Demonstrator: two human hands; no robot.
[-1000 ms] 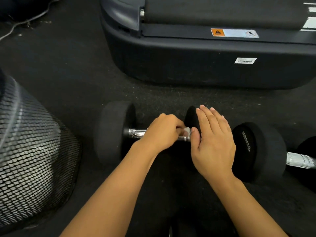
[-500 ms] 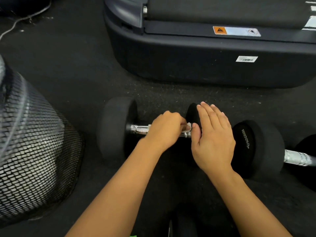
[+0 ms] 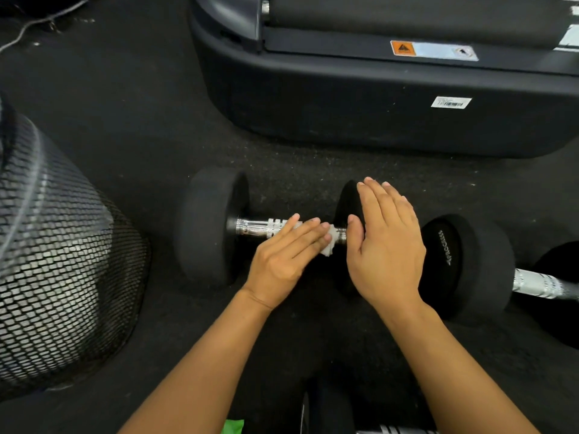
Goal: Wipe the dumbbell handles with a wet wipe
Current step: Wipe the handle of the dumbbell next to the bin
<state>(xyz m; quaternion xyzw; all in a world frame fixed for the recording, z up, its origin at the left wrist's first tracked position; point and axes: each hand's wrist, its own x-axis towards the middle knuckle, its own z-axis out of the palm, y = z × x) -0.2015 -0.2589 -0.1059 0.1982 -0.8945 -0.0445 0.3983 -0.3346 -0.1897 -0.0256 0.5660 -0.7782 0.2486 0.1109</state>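
Black rubber dumbbell end (image 3: pixel 451 255): white brand lettering, illegible. Dark treadmill base (image 3: pixel 344 98): orange warning-triangle sticker (image 3: pixel 403 48); white barcode label (image 3: pixel 451 102), digits unreadable.

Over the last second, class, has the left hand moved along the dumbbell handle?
Yes. The left hand has uncurled from its grip and shifted away from the dumbbell's left head, baring more handle.

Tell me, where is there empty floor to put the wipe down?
Bare floor lies between the mesh basket, the treadmill base and the near dumbbell. There is a narrower strip between that dumbbell and the treadmill. It is crowded on the right, where the second dumbbell lies beside the right hand.
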